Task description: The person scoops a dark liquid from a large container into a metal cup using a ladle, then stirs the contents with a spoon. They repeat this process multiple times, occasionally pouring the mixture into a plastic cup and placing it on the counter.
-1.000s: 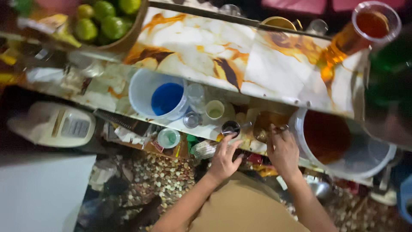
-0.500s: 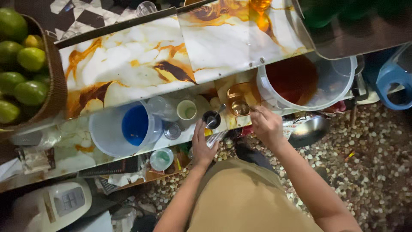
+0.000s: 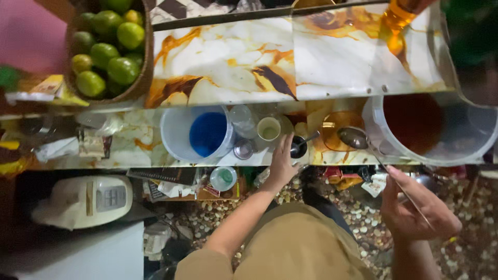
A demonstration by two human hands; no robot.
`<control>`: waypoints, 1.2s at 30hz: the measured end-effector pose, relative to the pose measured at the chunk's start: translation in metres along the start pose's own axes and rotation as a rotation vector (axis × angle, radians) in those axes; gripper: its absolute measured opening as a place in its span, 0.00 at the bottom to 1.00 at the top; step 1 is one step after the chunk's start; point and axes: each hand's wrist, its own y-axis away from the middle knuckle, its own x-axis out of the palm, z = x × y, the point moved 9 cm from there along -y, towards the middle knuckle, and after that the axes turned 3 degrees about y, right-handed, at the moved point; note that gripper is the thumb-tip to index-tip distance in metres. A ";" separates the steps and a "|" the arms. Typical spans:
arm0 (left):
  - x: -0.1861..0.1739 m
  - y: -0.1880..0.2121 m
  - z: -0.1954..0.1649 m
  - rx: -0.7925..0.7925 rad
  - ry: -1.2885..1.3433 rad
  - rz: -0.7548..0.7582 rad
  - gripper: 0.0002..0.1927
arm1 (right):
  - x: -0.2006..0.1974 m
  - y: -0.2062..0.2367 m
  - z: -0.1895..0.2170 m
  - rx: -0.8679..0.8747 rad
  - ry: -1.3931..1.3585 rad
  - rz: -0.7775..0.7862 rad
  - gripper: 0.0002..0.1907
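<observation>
Ladle (image 3: 358, 139) with a long thin handle hangs in the right hand (image 3: 415, 207), its steel bowl poised at centre right of the frame, between a small amber-filled glass (image 3: 334, 132) and the big white bucket of dark red-brown liquid (image 3: 436, 129). The right hand is closed around the handle far back, near its end, so the bowl will swing easily; a grip nearer the bowl, or a slow, level carry, would likely keep drips off the bench (image 3: 233, 62).

Left hand (image 3: 282, 163) rests with fingers narrowed on a small dark cup (image 3: 298, 147) at the bench's lower shelf, just beside a pale cup of greenish liquid (image 3: 268, 128). Steadying that cup looks wise while anything is poured nearby, since a short spoon handle sticks out of it toward the ladle.

Crowding is the main obstacle: a white bucket with blue inside (image 3: 199, 132), a clear glass and a small metal lid sit tight together to the left. A basket of limes (image 3: 106, 46) fills the upper left, and an amber bottle (image 3: 397, 18) leans in at the upper right.
</observation>
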 end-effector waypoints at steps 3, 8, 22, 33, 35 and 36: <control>0.002 -0.007 0.003 -0.009 0.023 -0.018 0.56 | 0.011 0.005 -0.011 0.035 -0.246 0.067 0.22; 0.005 -0.014 0.014 -0.123 -0.020 -0.041 0.54 | 0.018 0.001 -0.033 0.032 -0.528 0.061 0.20; 0.013 0.033 0.012 -0.197 0.140 -0.384 0.45 | -0.005 -0.014 -0.131 0.123 -0.688 -0.049 0.15; 0.055 0.061 -0.040 -0.153 0.150 -0.380 0.43 | -0.014 -0.024 -0.158 0.189 -0.739 0.310 0.33; 0.058 0.058 -0.062 -0.089 0.187 -0.360 0.42 | -0.025 -0.038 -0.159 0.098 -0.790 0.304 0.31; 0.061 0.057 -0.071 -0.085 0.226 -0.345 0.42 | -0.029 -0.040 -0.163 0.114 -0.793 0.281 0.30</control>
